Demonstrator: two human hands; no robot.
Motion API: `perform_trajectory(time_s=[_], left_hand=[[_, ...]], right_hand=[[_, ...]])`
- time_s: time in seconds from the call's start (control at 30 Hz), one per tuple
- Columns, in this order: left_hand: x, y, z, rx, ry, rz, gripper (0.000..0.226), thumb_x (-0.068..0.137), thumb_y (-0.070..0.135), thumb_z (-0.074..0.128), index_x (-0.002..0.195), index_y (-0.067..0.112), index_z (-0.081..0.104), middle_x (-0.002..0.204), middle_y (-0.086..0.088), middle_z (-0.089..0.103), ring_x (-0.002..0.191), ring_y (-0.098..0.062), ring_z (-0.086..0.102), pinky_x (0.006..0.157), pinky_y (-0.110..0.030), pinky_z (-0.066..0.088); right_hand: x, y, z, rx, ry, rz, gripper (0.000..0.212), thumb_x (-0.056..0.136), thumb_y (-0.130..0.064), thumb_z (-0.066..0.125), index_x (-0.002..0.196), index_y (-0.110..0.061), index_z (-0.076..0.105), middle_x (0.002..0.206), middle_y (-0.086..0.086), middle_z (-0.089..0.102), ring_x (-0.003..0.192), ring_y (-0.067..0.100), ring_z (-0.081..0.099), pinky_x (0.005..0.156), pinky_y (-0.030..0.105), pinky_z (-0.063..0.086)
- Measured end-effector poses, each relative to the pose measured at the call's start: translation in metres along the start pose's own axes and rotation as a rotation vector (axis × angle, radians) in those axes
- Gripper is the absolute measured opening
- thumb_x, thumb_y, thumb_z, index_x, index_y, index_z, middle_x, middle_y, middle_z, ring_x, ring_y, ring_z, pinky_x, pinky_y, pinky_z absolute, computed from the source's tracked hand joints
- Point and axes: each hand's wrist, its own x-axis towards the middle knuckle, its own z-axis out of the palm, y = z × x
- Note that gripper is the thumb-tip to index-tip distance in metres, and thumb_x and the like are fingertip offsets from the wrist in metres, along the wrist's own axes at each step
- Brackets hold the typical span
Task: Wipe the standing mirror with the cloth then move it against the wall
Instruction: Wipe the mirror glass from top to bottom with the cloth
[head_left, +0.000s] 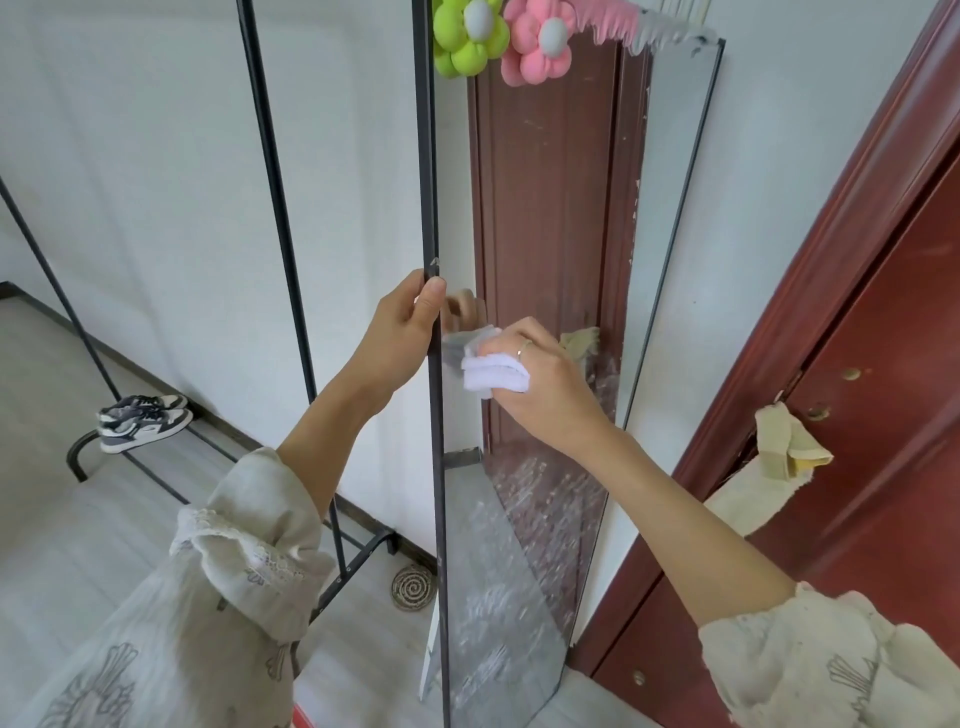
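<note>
- Left hand (402, 325) at frame centre grips the standing mirror (524, 493) by its dark left edge.
- Right hand (540, 374) presses a bunched cloth (491, 376) to the glass.
- Lower glass looks streaky; hard wiping could tip the mirror, which stands near the wall (156, 171).

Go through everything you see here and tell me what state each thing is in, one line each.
Tall black-framed standing mirror: upright, glass smeared low down.
Folded white cloth: pressed on glass.
Left hand: grips mirror's left edge.
Right hand: holds cloth.
Dark red wooden door: beige rag at handle.
Grey-and-white sneakers: paired on rack base.
</note>
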Motion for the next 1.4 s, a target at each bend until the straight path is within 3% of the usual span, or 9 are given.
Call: perform_trajectory(time_s=[0.17, 0.33, 0.5, 0.63, 0.77, 0.9, 1.03, 1.17, 1.4], left_hand=[[0.000, 0.000, 0.000, -0.001, 0.009, -0.011, 0.035, 0.091, 0.051, 0.038, 0.073, 0.022, 0.036, 0.075, -0.007, 0.040, 0.077, -0.022, 0.043, 0.078, -0.046, 0.042], [0.002, -0.004, -0.001, 0.030, 0.041, -0.007, 0.032, 0.100, 0.038, 0.034, 0.076, 0.016, 0.033, 0.073, 0.000, 0.024, 0.074, -0.020, 0.026, 0.076, -0.037, 0.035], [0.001, -0.003, 0.007, 0.055, 0.082, 0.031, 0.032, 0.101, 0.032, 0.033, 0.073, 0.017, 0.033, 0.069, 0.000, 0.031, 0.064, -0.013, 0.028, 0.067, -0.028, 0.033], [-0.002, 0.001, 0.011, 0.133, 0.135, 0.055, 0.032, 0.102, 0.030, 0.030, 0.084, 0.007, 0.044, 0.073, 0.000, 0.037, 0.064, -0.009, 0.034, 0.057, -0.011, 0.032], [-0.002, 0.000, 0.011, 0.096, 0.116, 0.037, 0.041, 0.102, 0.032, 0.030, 0.092, -0.006, 0.045, 0.083, -0.007, 0.036, 0.075, -0.017, 0.032, 0.069, -0.029, 0.031], [-0.003, 0.001, 0.012, 0.083, 0.145, 0.036, 0.037, 0.102, 0.031, 0.031, 0.086, 0.000, 0.043, 0.085, -0.006, 0.038, 0.077, -0.017, 0.033, 0.071, -0.031, 0.032], [-0.001, 0.000, 0.011, 0.084, 0.136, 0.026, 0.029, 0.102, 0.033, 0.031, 0.083, 0.012, 0.040, 0.082, -0.007, 0.037, 0.079, -0.019, 0.036, 0.073, -0.034, 0.034], [-0.001, -0.003, 0.012, 0.089, 0.132, 0.040, 0.036, 0.102, 0.033, 0.031, 0.085, 0.003, 0.043, 0.084, -0.007, 0.039, 0.082, -0.017, 0.038, 0.074, -0.033, 0.035], [0.001, -0.008, 0.013, 0.141, 0.175, 0.105, 0.047, 0.102, 0.034, 0.029, 0.102, -0.008, 0.050, 0.089, -0.009, 0.047, 0.082, -0.015, 0.042, 0.072, -0.025, 0.036]], right_hand=[[-0.004, -0.010, 0.030, -0.008, 0.077, -0.124, 0.026, 0.072, 0.000, 0.070, 0.094, -0.014, 0.070, 0.099, -0.002, 0.055, 0.092, 0.023, 0.058, 0.075, 0.031, 0.049], [-0.045, 0.015, 0.039, -0.014, -0.388, 0.024, 0.032, 0.076, 0.007, 0.066, 0.106, -0.004, 0.068, 0.111, 0.005, 0.058, 0.105, 0.024, 0.057, 0.085, 0.039, 0.053], [-0.005, 0.016, -0.020, 0.078, -0.100, 0.182, 0.038, 0.070, 0.000, 0.075, 0.099, -0.024, 0.066, 0.091, -0.018, 0.048, 0.080, 0.001, 0.052, 0.069, 0.006, 0.042], [0.028, 0.031, -0.046, -0.083, 0.041, 0.163, 0.031, 0.070, -0.003, 0.074, 0.098, -0.015, 0.071, 0.096, -0.007, 0.049, 0.092, 0.017, 0.054, 0.075, 0.026, 0.044], [0.014, 0.050, -0.018, -0.092, 0.007, 0.175, 0.031, 0.067, 0.003, 0.075, 0.095, -0.008, 0.071, 0.098, 0.008, 0.057, 0.096, 0.025, 0.055, 0.078, 0.028, 0.041], [-0.020, 0.066, 0.015, -0.041, 0.016, 0.151, 0.025, 0.068, 0.003, 0.073, 0.092, -0.004, 0.071, 0.096, 0.012, 0.057, 0.088, 0.025, 0.056, 0.076, 0.031, 0.046], [-0.045, 0.074, 0.024, 0.026, -0.199, 0.264, 0.023, 0.077, 0.004, 0.066, 0.098, -0.003, 0.070, 0.098, 0.001, 0.051, 0.091, 0.015, 0.051, 0.078, 0.026, 0.044], [-0.052, 0.074, 0.009, 0.064, -0.463, 0.384, 0.021, 0.080, 0.000, 0.062, 0.101, -0.002, 0.067, 0.100, 0.004, 0.056, 0.091, 0.019, 0.055, 0.073, 0.017, 0.044], [0.008, 0.061, -0.043, -0.150, 0.043, 0.275, 0.028, 0.076, -0.005, 0.063, 0.103, -0.010, 0.065, 0.104, 0.005, 0.055, 0.091, 0.023, 0.055, 0.074, 0.032, 0.045]])
